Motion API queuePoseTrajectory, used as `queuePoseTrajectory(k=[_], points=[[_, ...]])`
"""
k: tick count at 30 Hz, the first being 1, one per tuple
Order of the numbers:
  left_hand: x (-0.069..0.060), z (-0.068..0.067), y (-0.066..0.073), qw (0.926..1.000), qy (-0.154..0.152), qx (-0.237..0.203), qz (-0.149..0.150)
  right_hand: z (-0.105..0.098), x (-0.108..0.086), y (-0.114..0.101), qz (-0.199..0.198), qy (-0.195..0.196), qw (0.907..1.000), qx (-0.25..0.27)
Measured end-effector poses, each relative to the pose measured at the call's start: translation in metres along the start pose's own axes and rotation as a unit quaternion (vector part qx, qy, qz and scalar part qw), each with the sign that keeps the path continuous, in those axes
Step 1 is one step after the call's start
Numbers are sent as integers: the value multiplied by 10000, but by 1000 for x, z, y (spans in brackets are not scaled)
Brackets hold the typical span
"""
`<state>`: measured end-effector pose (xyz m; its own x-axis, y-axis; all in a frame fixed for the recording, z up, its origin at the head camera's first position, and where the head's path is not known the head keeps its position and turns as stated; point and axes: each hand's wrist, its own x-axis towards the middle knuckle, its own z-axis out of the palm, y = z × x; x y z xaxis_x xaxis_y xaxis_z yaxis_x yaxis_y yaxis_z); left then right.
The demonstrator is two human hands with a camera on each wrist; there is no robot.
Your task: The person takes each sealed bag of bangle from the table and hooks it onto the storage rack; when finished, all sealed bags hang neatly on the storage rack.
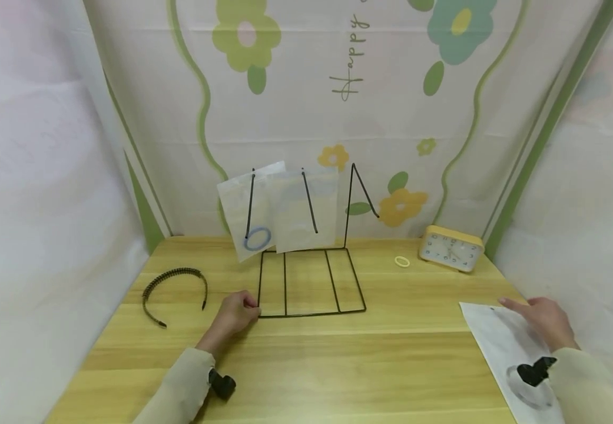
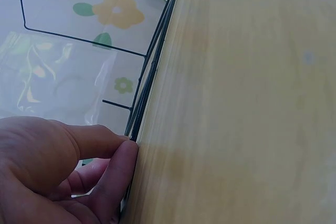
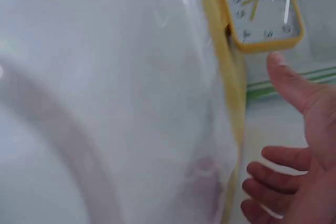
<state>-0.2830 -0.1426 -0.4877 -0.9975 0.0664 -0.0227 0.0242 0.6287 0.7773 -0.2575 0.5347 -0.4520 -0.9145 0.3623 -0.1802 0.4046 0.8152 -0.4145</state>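
Observation:
My left hand (image 1: 236, 312) pinches the near left corner of a black wire display rack (image 1: 311, 314), thumb against fingertip in the left wrist view. Two clear plastic bags hang from the rack's hooks: the left bag (image 1: 234, 203) is tilted and shows a blue ring (image 1: 269, 237), while the middle bag (image 1: 290, 206) hangs straighter. The right-hand hook carries nothing. At the table's right side, my right hand (image 1: 547, 321) is by another plastic bag (image 1: 489, 335), its fingers spread and apart in the right wrist view. A pale ring shape (image 3: 68, 145) shows through that bag.
A yellow-framed clock (image 1: 451, 250) stands at the back right, with a small yellow ring (image 1: 397, 259) to its left. The dark coiled headband (image 1: 171, 272) lies left of the rack. Printed fabric (image 1: 285, 118) encloses the wooden table (image 1: 364, 371) at the back and sides.

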Motion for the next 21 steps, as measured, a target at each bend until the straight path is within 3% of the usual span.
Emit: queuePoseTrajectory(k=[4,12,17,21], points=[[-2,1,1,10000,40,34,-23,5,-5,10,312,-140,9988,-350],[-2,0,4,10000,15,11,-43,7,-13,2,661,-119,9966,-478],[-2,1,4,10000,50,49,-56,9,-11,8,366,93,9991,-217],[-2,1,3,9999,75,74,-10,15,-10,12,389,392,9983,205]])
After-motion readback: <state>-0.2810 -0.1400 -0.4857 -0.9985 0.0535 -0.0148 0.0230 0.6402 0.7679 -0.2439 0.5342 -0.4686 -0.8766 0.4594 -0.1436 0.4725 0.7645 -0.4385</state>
